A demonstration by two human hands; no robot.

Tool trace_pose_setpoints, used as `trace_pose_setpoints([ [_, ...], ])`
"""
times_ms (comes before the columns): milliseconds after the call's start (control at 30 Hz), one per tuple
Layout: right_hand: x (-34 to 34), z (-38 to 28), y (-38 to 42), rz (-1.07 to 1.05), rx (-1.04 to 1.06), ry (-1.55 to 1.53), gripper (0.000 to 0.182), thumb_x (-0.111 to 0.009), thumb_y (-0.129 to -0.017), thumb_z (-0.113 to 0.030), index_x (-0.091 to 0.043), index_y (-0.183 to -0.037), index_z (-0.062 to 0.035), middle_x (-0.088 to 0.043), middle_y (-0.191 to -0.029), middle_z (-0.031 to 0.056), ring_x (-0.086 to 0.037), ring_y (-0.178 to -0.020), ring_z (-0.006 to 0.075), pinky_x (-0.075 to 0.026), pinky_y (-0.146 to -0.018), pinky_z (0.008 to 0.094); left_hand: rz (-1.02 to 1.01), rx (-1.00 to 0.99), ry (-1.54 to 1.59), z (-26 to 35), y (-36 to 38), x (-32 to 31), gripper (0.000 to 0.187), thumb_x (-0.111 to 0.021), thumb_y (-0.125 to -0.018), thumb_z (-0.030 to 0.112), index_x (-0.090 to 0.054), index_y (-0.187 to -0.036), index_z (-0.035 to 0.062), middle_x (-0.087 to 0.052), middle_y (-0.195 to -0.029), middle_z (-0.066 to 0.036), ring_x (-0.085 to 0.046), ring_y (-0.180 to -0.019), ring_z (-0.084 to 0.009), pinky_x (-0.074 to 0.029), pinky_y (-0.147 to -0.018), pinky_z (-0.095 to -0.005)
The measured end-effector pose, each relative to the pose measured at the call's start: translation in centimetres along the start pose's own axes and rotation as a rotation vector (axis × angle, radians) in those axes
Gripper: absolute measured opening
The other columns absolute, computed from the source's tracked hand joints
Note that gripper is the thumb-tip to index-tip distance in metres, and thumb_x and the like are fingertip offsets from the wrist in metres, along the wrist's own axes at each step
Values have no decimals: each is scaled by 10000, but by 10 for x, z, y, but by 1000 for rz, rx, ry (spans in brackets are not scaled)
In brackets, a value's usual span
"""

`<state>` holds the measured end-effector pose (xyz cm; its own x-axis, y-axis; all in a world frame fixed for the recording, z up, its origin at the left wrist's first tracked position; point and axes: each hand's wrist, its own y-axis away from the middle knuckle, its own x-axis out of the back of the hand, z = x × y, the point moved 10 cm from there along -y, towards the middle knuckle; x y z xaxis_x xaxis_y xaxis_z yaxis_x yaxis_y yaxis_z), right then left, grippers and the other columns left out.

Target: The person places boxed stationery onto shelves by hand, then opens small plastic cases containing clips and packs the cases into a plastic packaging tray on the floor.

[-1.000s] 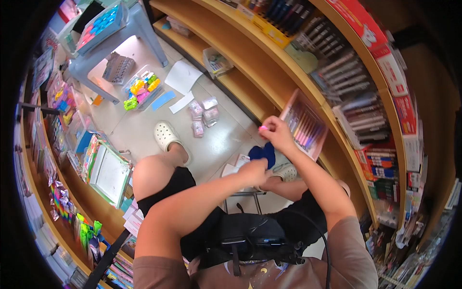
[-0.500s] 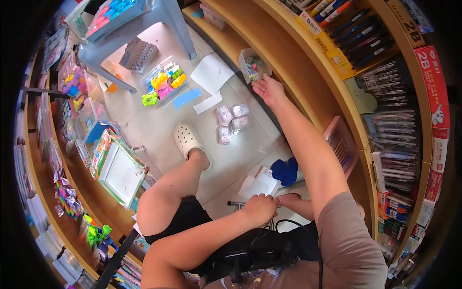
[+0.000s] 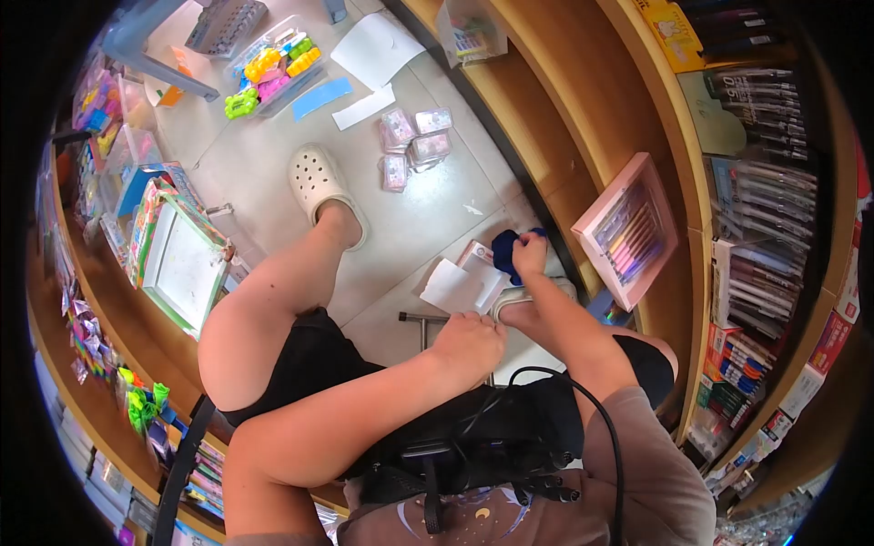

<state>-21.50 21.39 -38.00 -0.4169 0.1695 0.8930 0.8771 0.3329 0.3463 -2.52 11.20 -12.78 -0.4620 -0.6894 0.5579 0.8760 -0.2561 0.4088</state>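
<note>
My right hand (image 3: 532, 254) reaches down to the floor beside my shoe, its fingers closed on a dark blue cloth (image 3: 503, 247). An opened white carton (image 3: 466, 284) lies just left of the cloth. My left hand (image 3: 469, 347) rests curled above my lap, near a metal bar (image 3: 424, 329); whatever it may hold is hidden. Farther up the floor sit several small clear packs (image 3: 428, 146) in a loose group. At the shelf edge stands a clear bin (image 3: 472, 36) with small items in it.
A pink-framed case of pens (image 3: 626, 232) leans on the right shelf. Pen racks (image 3: 765, 214) line that side. On the floor lie a tub of colourful toys (image 3: 278, 68), white paper (image 3: 375, 50) and a blue strip (image 3: 322, 97). A green-edged frame (image 3: 182, 259) stands left.
My right hand has left the clear bin on the shelf, come down toward me and taken hold of the blue cloth. The view has shifted; my left hand stays curled over my lap.
</note>
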Motion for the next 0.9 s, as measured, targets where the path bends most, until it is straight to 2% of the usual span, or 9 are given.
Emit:
trace_pose_setpoints([
  [67,32,-21,-17,64,13,-4,351,-610,-752,-126,-545,-1062,25,-509,-1120,237,-501,-1056,386,-416,-923,413,12,-14,22,5,0,4,349,-617,-792,235,-543,-1012,-26,-602,-956,-176,-581,-918,-336,-457,-785,-418],
  [133,52,-49,-39,219,117,-39,399,-604,-761,-121,-511,-1114,41,-485,-1155,251,-470,-1093,404,-391,-955,425,28,-17,37,6,0,11,346,-614,-795,234,-539,-1012,-25,-601,-951,-176,-579,-915,-338,-456,-784,-422],
  [300,66,-103,-87,474,-13,-196,427,-581,-820,-180,-485,-1147,78,-438,-1250,266,-426,-1179,418,-383,-975,437,111,-11,18,-1,10,25,326,-600,-806,227,-529,-1003,-23,-597,-941,-177,-573,-904,-339,-452,-775,-427],
  [400,78,-117,-103,219,-369,-21,468,-531,-853,-272,-520,-1138,100,-479,-1245,281,-479,-1155,405,-416,-942,445,136,36,-20,-11,16,28,284,-597,-797,235,-533,-967,16,-586,-875,-123,-577,-874,-290,-455,-754,-383],
  [467,71,-111,-121,125,-411,24,553,-545,-837,-323,-499,-1182,107,-410,-1316,289,-405,-1229,401,-372,-1005,434,169,86,-89,-20,19,20,303,-625,-772,284,-537,-947,53,-573,-846,-82,-578,-851,-253,-461,-725,-351],
  [633,-32,16,-222,37,-508,93,458,-362,-922,-353,-617,-1129,-34,-578,-1193,205,-557,-1106,351,-443,-924,439,142,121,-127,-29,24,15,393,-664,-730,349,-537,-964,59,-570,-868,-66,-573,-839,-233,-464,-712,-334],
  [700,-55,44,-257,38,-419,179,472,-305,-944,-347,-597,-1173,-56,-558,-1236,176,-529,-1157,330,-432,-942,436,129,126,-129,-32,26,17,397,-663,-730,348,-536,-971,59,-566,-861,-62,-571,-838,-228,-463,-707,-331],
  [767,-48,50,-250,60,-484,133,471,-302,-946,-347,-588,-1189,-62,-551,-1247,176,-514,-1174,336,-433,-937,443,140,127,-129,-33,28,19,401,-663,-729,347,-535,-977,59,-563,-855,-58,-570,-834,-223,-463,-697,-330],
  [900,37,-47,-194,403,-407,721,324,-420,-906,-167,-637,-1100,-24,-567,-1199,229,-585,-1075,336,-489,-860,473,172,125,-119,-30,28,19,389,-660,-723,333,-532,-968,59,-560,-849,-60,-568,-823,-224,-462,-685,-331],
])
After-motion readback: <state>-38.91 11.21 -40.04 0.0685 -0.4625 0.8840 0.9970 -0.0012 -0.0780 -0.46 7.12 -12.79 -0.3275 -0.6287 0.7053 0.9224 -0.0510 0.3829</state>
